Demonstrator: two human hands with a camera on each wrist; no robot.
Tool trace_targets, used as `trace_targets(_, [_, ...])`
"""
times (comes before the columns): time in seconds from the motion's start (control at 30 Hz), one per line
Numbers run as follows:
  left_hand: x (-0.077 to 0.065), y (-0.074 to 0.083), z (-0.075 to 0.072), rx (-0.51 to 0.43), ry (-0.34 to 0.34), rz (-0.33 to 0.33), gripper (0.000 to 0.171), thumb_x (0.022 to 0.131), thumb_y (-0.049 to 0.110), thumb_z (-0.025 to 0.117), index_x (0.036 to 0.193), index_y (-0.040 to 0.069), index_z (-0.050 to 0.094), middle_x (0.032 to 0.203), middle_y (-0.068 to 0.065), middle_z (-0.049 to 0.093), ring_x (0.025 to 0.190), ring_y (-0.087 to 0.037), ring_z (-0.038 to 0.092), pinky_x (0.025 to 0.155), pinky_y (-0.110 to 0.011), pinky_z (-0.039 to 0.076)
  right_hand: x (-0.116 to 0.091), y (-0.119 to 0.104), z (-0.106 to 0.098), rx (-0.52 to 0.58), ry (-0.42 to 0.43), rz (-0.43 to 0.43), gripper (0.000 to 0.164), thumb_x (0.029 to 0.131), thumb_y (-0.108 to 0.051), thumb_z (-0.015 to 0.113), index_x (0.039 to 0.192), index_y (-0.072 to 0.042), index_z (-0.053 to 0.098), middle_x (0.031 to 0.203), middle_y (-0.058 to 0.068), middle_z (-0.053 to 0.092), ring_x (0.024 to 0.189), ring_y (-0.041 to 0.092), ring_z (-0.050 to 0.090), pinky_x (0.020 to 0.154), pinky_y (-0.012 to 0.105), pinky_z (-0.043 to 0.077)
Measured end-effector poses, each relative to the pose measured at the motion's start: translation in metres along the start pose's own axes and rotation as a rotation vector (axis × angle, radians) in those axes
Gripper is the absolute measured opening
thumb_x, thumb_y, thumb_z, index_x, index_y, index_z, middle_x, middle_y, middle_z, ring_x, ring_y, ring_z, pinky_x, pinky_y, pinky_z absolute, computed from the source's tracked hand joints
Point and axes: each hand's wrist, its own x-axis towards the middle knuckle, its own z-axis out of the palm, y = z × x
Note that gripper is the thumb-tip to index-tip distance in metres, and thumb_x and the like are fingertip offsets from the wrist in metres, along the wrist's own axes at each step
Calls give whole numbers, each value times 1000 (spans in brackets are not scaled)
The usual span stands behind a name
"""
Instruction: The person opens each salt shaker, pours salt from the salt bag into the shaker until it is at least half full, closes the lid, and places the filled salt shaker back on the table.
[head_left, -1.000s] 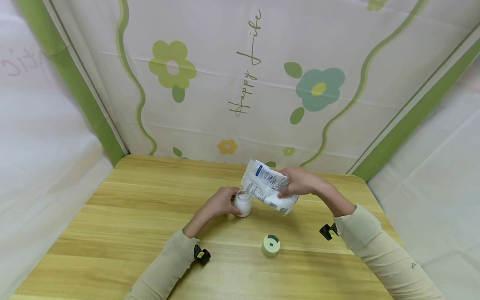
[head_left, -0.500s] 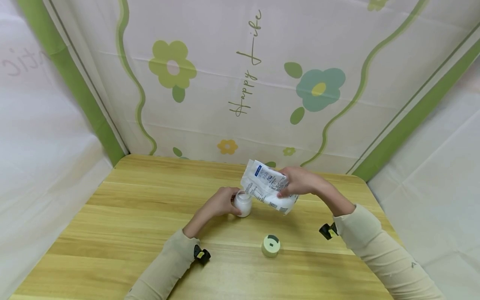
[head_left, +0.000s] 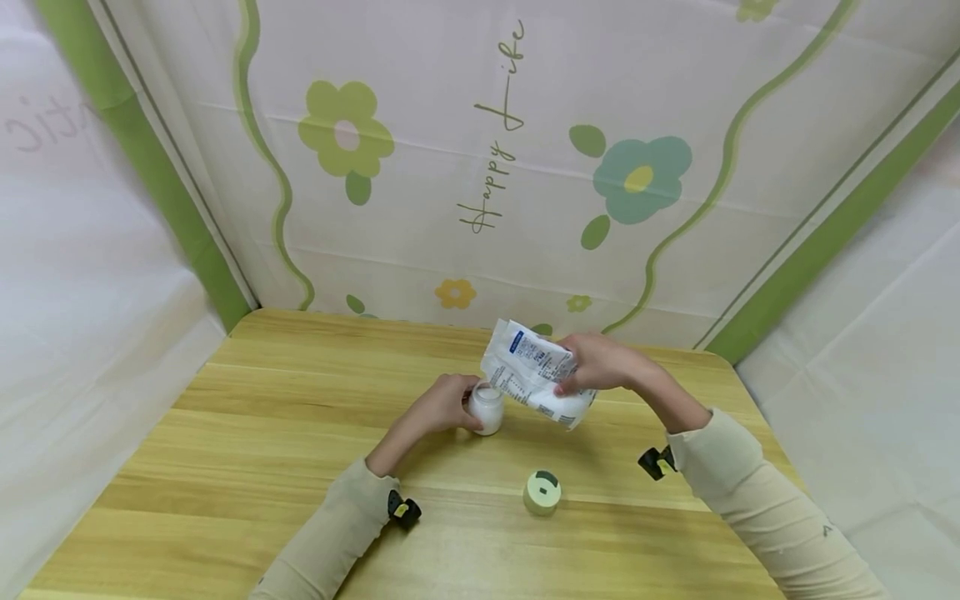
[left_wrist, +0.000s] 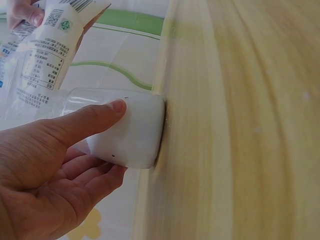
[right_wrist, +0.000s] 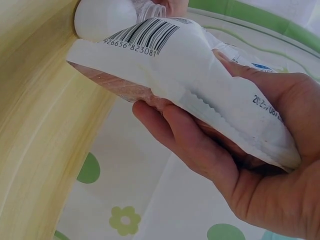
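Note:
My left hand [head_left: 442, 402] holds a small clear jar [head_left: 487, 412] upright on the table, thumb on one side and fingers on the other. White contents fill much of the jar [left_wrist: 135, 127], as the left wrist view shows. My right hand [head_left: 603, 362] grips a white printed packet [head_left: 531, 373] with a barcode and tilts it towards the jar. One end of the packet is at the jar's mouth; any stream between them is too small to tell. The packet's underside [right_wrist: 110, 82] looks reddish in the right wrist view.
A pale green round lid [head_left: 542, 493] with a dark patch on top lies on the wooden table [head_left: 300, 400], nearer me than the jar. Fabric walls with printed flowers [head_left: 345, 129] stand behind the table and at both sides.

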Motion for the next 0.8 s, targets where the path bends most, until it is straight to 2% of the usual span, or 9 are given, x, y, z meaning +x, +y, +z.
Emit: trace_targets(0.8, [1, 0, 0, 3, 4, 5, 47, 70, 7, 89, 111, 1, 68, 107, -10, 73, 99, -20, 67, 89, -37, 55, 1, -1, 2, 3, 2, -13, 41, 77, -7, 80, 114, 3, 67, 94, 10, 75, 76, 16, 71, 67, 29, 57])
